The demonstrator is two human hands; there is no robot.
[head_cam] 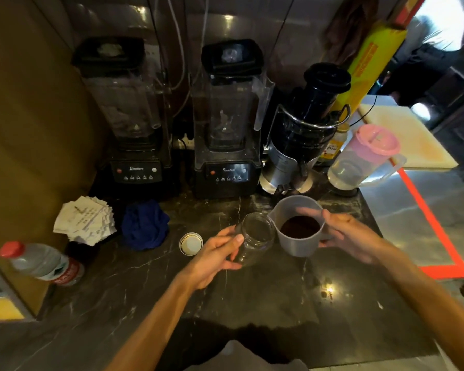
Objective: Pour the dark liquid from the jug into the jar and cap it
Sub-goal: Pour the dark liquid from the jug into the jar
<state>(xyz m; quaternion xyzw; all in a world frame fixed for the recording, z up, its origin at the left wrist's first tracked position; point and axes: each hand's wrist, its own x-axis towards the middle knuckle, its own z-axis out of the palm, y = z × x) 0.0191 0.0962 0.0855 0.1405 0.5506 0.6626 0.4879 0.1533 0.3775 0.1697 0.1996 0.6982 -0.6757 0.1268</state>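
A clear glass jar (255,236) stands open-mouthed on the dark marble counter (252,295), and my left hand (216,257) grips its left side. Right beside it stands a translucent grey jug (298,245) with dark liquid (300,226) in its bottom and its spout toward the jar. My right hand (351,238) is at the jug's right side with fingers curled over its rim and handle, blurred by motion. The jar's cap (190,244), white inside with a gold rim, lies upside down on the counter left of my left hand.
Two black blenders (134,116) (227,121) and a juicer (303,129) line the back. A pink-lidded pitcher (364,159) stands at the right, a blue cloth (145,226), paper slips (85,220) and a red-capped water bottle (42,263) at the left.
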